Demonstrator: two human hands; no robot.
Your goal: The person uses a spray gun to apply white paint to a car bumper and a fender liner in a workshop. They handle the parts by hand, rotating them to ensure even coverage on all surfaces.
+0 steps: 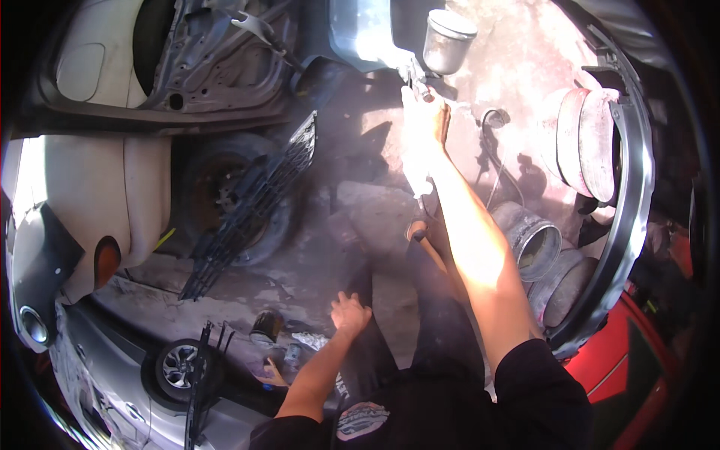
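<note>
My right arm is stretched forward, and my right hand (426, 116) is closed around a spray gun (411, 73), partly washed out by bright sunlight. On top of the gun sits a metal paint cup (448, 49) with a pale lid. Just left of its nozzle stands a glossy light blue-grey panel (364, 37). An orange-brown hose (429, 246) comes up between my legs toward my right forearm. My left hand (351, 313) is apart from the gun, over my dark trouser leg, fingers spread and holding nothing.
A black grille (251, 202) leans beside a wheel (221, 180) at left. Car door frames (217, 64) stand behind it. Metal pails (534, 244) and a curved dark bumper (630, 195) are at right. A dark can (266, 327) and grey car (127, 375) lie lower left.
</note>
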